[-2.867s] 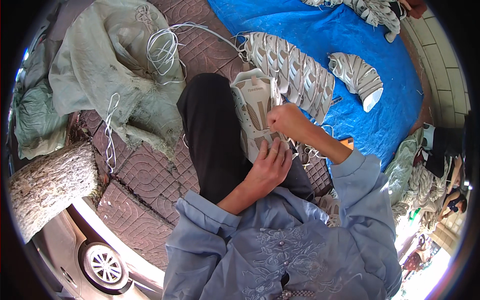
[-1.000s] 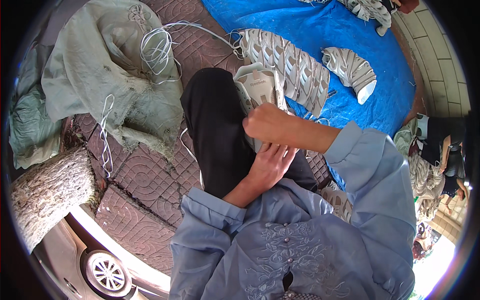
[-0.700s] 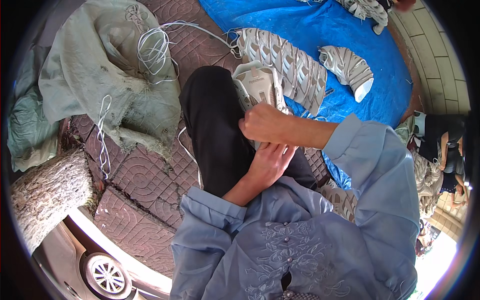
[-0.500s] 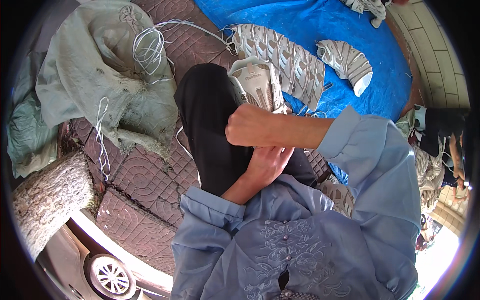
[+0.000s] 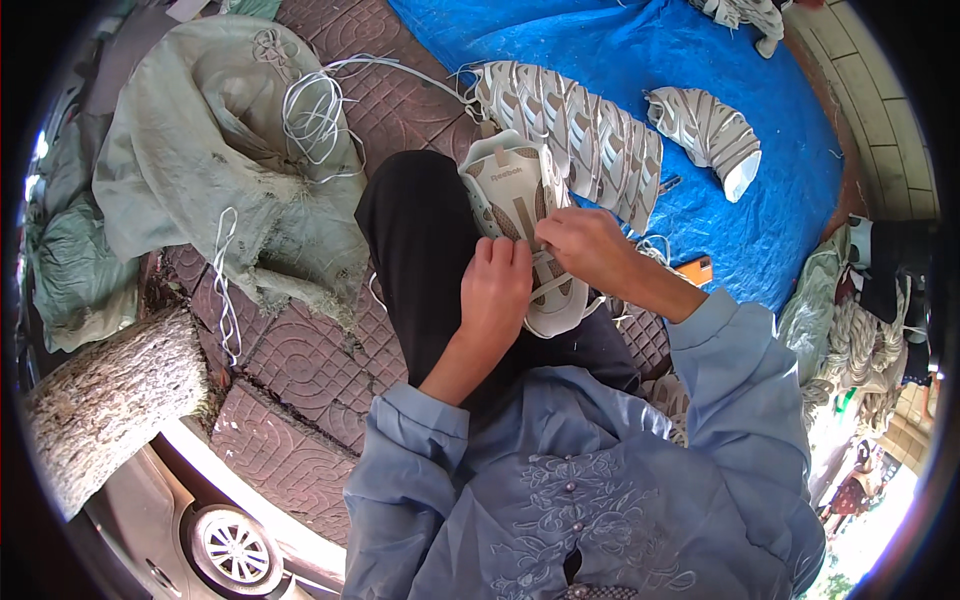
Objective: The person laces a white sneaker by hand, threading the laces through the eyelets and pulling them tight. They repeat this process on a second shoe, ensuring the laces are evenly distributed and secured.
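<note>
A white and beige shoe upper (image 5: 508, 190) with a brown mesh lining lies across my lap, against the black trouser leg. White shoelace (image 5: 552, 287) crosses its lower part. My left hand (image 5: 495, 290) is closed at the upper's left edge, fingertips pressed together on it. Just right of it, my right hand (image 5: 585, 245) pinches at the opposite edge of the opening. Whatever is between its fingertips is too small to make out. The two hands are close together but apart.
A blue tarp (image 5: 740, 225) holds a row of overlapping shoe uppers (image 5: 575, 130), a smaller stack (image 5: 708, 135) and an orange phone-like object (image 5: 695, 270). On the left, loose white laces (image 5: 318, 115) lie over a pale sack (image 5: 180, 150). A stone block (image 5: 120, 405) and a parked car (image 5: 150, 520) are at lower left.
My right hand has uncrossed from over my left and moved right. My left hand has risen to the upper's edge. More of the shoe upper and its lacing now shows.
</note>
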`<action>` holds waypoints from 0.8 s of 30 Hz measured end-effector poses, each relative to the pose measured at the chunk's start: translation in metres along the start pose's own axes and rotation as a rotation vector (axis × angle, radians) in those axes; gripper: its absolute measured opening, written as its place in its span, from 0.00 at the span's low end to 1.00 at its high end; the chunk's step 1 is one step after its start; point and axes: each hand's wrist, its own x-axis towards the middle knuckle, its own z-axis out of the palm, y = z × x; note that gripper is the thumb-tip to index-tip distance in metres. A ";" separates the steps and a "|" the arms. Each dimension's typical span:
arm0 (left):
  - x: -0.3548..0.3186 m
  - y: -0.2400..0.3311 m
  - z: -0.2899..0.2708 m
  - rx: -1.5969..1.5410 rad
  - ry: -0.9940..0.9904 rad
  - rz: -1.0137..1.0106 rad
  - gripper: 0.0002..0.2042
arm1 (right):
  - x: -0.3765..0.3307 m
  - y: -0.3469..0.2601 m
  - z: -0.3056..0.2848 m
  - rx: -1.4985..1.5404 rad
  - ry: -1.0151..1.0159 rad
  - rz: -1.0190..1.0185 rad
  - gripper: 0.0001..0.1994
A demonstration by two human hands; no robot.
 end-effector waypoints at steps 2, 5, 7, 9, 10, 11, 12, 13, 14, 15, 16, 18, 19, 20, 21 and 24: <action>0.004 0.000 0.002 0.199 -0.034 0.124 0.06 | 0.000 0.001 0.003 0.015 0.010 0.027 0.04; 0.010 0.003 0.005 0.404 -0.104 0.240 0.05 | 0.001 0.006 0.008 0.089 0.027 0.046 0.04; 0.012 0.005 0.005 0.522 -0.160 0.305 0.05 | 0.003 0.007 0.008 0.165 0.038 0.060 0.04; 0.013 0.006 0.004 0.651 -0.218 0.381 0.04 | 0.001 0.006 0.008 0.116 0.062 0.020 0.04; 0.013 0.006 0.003 0.630 -0.219 0.382 0.04 | 0.000 0.006 0.007 0.088 0.076 0.002 0.04; 0.013 0.005 0.002 0.609 -0.220 0.381 0.05 | -0.001 0.006 0.008 0.124 0.078 0.028 0.04; 0.013 0.004 0.000 0.590 -0.222 0.379 0.05 | 0.000 0.005 0.010 0.161 0.080 0.053 0.04; 0.014 0.002 0.000 0.566 -0.230 0.399 0.05 | 0.000 0.006 0.011 0.191 0.079 0.085 0.04; 0.015 -0.001 -0.002 0.543 -0.239 0.417 0.05 | -0.001 0.006 0.012 0.242 0.071 0.125 0.05; 0.016 -0.003 -0.003 0.521 -0.248 0.435 0.04 | -0.001 0.006 0.014 0.293 0.064 0.165 0.05; 0.015 -0.005 -0.005 0.490 -0.259 0.421 0.05 | -0.002 0.005 0.017 0.352 0.056 0.202 0.06; 0.013 -0.009 -0.006 0.429 -0.281 0.392 0.06 | -0.002 0.002 0.023 0.412 0.061 0.248 0.07; 0.011 -0.010 -0.005 0.369 -0.283 0.330 0.06 | -0.002 0.001 0.026 0.441 0.064 0.268 0.07; 0.008 -0.011 -0.004 0.308 -0.284 0.268 0.07 | -0.002 0.002 0.028 0.451 0.082 0.261 0.08; 0.008 -0.012 -0.003 0.246 -0.285 0.206 0.07 | -0.002 0.003 0.031 0.460 0.100 0.255 0.08; 0.009 -0.013 -0.001 -0.028 -0.281 -0.008 0.07 | -0.002 0.006 0.030 0.460 0.100 0.258 0.08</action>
